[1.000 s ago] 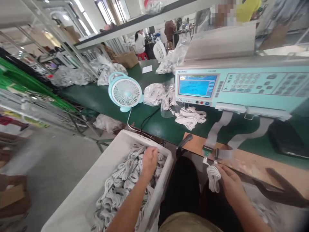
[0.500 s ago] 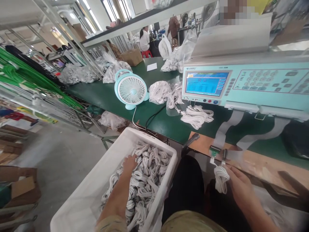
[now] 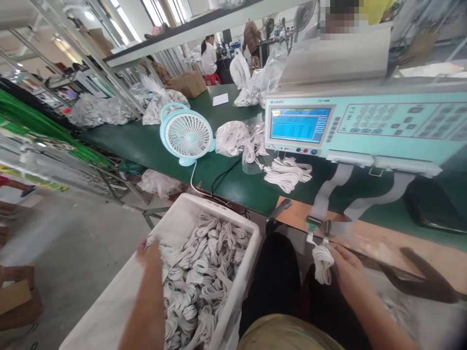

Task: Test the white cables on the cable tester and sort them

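A white plastic bin (image 3: 120, 301) at my lower left holds several coiled white cable bundles (image 3: 204, 272). My left hand (image 3: 149, 255) is at the left side of the pile, its fingers closed around a blurred white bundle. My right hand (image 3: 346, 270) holds a coiled white cable (image 3: 323, 262) in front of my lap. That cable's ends go up into two small connectors (image 3: 314, 226) on the wooden fixture board (image 3: 379, 243). Grey ribbon cables (image 3: 328, 189) run from the connectors to the light-blue tester (image 3: 365, 126), whose screen is lit.
On the green bench (image 3: 146, 146) stand a light-blue desk fan (image 3: 186, 133), bags of white cables (image 3: 233, 138) and a loose heap of cables (image 3: 288, 172). A black object (image 3: 434, 204) lies at the right. People work at the far end, and one person stands behind the tester.
My left hand has swept from the right side of the bin across the pile to its left side. My right hand has kept the coiled cable at the connectors.
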A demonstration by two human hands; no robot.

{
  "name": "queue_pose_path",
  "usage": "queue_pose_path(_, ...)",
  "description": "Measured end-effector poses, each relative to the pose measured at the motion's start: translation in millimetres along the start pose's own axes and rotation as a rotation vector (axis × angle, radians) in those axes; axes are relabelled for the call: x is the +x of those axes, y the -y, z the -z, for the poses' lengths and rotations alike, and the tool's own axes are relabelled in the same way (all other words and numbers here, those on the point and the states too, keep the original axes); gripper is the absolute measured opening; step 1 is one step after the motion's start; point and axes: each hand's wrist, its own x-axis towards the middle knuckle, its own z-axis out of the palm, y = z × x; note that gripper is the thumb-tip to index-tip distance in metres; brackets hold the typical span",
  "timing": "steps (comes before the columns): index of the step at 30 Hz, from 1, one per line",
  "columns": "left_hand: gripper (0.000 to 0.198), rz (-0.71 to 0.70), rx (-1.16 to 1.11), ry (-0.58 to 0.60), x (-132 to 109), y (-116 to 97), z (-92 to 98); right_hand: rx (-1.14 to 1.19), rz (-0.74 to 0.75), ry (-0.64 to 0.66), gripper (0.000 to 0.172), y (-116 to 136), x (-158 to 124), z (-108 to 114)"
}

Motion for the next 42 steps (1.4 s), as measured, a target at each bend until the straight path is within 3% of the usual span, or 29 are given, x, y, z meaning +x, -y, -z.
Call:
queue_pose_path(4,0.054,-0.029,-0.381,0.237,-42,-52,30.9,0.019,0.011,0.038,0.033,1,-5,-4)
queue_pose_path(5,0.055,-0.015,-0.526,0.388,-61,-67,32.6,0.033,0.008,0.041,0.033,2,-6,-6)
queue_pose_path(7,0.055,-0.007,-0.535,0.678,-111,-99,27.1,0.061,0.016,0.041,0.033,6,-9,-10)
queue_pose_path(10,0.056,-0.231,-0.343,1.189,-202,-143,-1.2,0.080,0.033,0.039,0.034,13,-13,-14)
queue_pose_path(12,0.047,-0.427,-0.325,1.389,-259,-165,-28.5,0.086,0.031,0.030,0.035,15,-16,-16)
queue_pose_path(14,0.045,-0.524,-0.377,1.494,-299,-181,-56.0,0.107,0.031,0.018,0.037,16,-17,-17)
queue_pose_path(16,0.045,-0.486,-0.441,1.573,-320,-189,-78.0,0.134,0.036,0.005,0.038,14,-17,-18)
queue_pose_path(19,0.042,-0.360,-0.506,1.614,-329,-189,-96.5,0.164,0.054,0.016,0.038,8,-13,-17)
queue_pose_path(22,0.039,-0.314,-0.532,1.592,-330,-184,-102.1,0.181,0.073,0.016,0.039,2,-9,-15)
queue_pose_path(28,0.036,-0.230,-0.574,1.565,-336,-175,-100.8,0.222,0.062,0.015,0.038,0,-11,-19)
queue_pose_path(32,0.037,-0.198,-0.539,1.637,-340,-161,-92.2,0.133,0.037,0.047,0.037,-1,-29,-18)
queue_pose_path(35,0.039,-0.117,-0.463,1.711,-344,-151,-81.3,0.005,-0.020,0.047,0.036,2,-42,19)
queue_pose_path(38,0.045,0.151,-0.481,1.724,-346,-149,-72.3,-0.342,-0.067,0.015,0.030,7,-52,84)
queue_pose_path(40,0.049,0.375,-0.517,1.751,-348,-151,-69.5,-0.842,0.041,-0.070,0.023,10,-60,120)
queue_pose_path(42,0.049,0.561,-0.556,1.813,-352,-154,-68.9,-1.142,0.237,-0.081,0.016,11,-70,131)
